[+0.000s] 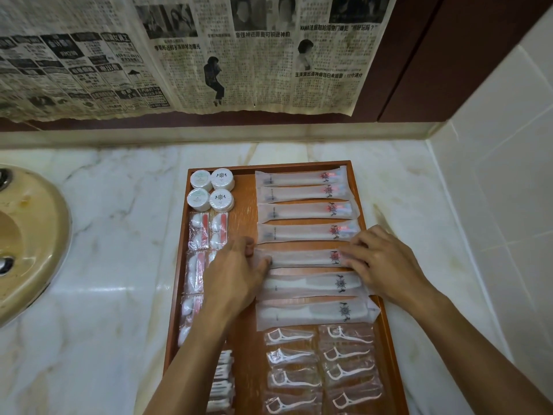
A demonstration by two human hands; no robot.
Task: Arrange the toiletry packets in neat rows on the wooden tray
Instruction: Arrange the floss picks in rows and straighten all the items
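Observation:
A wooden tray (245, 217) lies on the marble counter. Several long toothbrush packets (302, 211) lie in a column on its right half. My left hand (236, 274) pinches the left end of the fifth toothbrush packet (302, 258). My right hand (380, 262) rests its straight fingers on that packet's right end. Several round white soap packets (212, 190) sit at the tray's far left corner. Below them lie cotton bud packets (199, 230), partly hidden by my left arm. Floss pick packets (321, 366) fill the near right in two columns.
A beige sink (30, 244) is set into the marble counter (113, 235) at the left. Newspaper (209, 52) hangs on the back wall. A white tiled wall (502, 181) stands close on the right of the tray.

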